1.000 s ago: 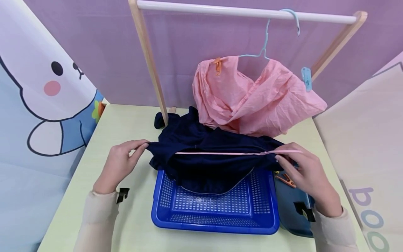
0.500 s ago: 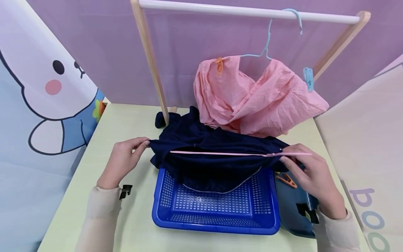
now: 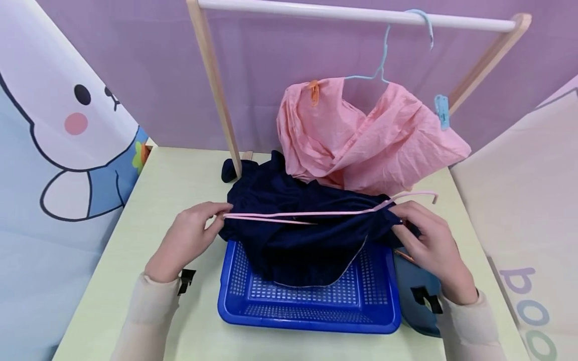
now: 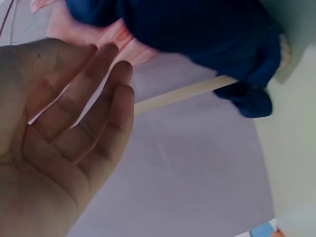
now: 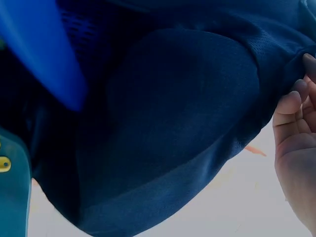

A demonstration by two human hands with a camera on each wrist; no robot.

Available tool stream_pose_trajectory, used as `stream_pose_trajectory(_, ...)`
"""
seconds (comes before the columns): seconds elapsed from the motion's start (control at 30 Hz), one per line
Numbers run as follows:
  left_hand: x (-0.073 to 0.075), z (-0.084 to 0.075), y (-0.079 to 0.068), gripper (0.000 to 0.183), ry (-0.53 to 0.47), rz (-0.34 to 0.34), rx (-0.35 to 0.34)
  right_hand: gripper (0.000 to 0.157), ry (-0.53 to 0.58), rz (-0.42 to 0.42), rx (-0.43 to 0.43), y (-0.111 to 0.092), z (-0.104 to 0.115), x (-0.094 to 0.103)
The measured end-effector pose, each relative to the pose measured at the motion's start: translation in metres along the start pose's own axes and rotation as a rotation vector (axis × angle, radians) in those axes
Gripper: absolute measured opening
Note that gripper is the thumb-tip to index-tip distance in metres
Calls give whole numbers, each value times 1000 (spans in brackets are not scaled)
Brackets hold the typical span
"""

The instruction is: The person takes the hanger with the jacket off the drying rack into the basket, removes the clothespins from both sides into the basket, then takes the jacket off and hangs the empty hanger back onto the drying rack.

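A pink clothes hanger (image 3: 334, 213) lies across a crumpled navy garment (image 3: 266, 188) in the head view, its hook pointing right. My left hand (image 3: 187, 238) pinches the hanger's left end between thumb and fingertips. My right hand (image 3: 431, 243) pinches the garment's right edge, just below the hanger's hook. The right wrist view shows the navy cloth (image 5: 173, 118) hanging in a wide fold from those fingertips. In the left wrist view the fingers (image 4: 116, 118) bend inward and the thumb tip is hidden. The garment's front hem droops over the blue basket (image 3: 307, 325).
Behind, a wooden rack with a white bar (image 3: 316, 8) carries a pink shirt (image 3: 325, 135) on a light blue hanger (image 3: 381, 57). An orange clothespin (image 3: 314, 93) and a blue clothespin (image 3: 442, 111) grip the shirt. A dark teal container (image 3: 417, 313) sits right of the basket.
My left hand has let go of the garment's left edge and taken the hanger's end, moving right. The hanger has come out over the cloth, hook tilting up. My right hand shifted slightly left.
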State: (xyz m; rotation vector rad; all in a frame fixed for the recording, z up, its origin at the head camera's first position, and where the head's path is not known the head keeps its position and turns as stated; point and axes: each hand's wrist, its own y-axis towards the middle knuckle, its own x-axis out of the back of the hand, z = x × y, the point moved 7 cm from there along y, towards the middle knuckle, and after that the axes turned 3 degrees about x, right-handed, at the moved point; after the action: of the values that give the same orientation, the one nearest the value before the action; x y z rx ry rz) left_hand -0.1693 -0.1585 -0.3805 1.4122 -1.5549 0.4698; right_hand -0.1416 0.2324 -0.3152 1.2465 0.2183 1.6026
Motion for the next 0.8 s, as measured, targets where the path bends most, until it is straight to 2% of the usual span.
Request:
stream_pose_trajectory(0.17, 32, -16, 0, 27, -38, -200, -47, 29, -8, 24, 7, 2, -7, -7)
stream_pose_trajectory(0.27, 42, -38, 1, 25, -102, -241, -144, 26, -3, 44, 12, 3, -9, -12)
stream_pose_trajectory(0.4, 41, -75, 2, 24, -147, -197, -302, 25, 4, 61, 13, 6, -9, -19)
stream_pose_trajectory(0.53, 35, -99, 4, 23, -136, -135, -401, 26, 6, 74, 13, 10, -8, -24)
stream_pose_trajectory(0.67, 24, -109, 7, 25, -98, -91, -443, 29, 1, 79, 12, 10, -9, -29)
stream_pose_trajectory(0.8, 14, -112, 8, 22, -59, -39, -436, 26, 0, 79, 8, 9, -9, -32)
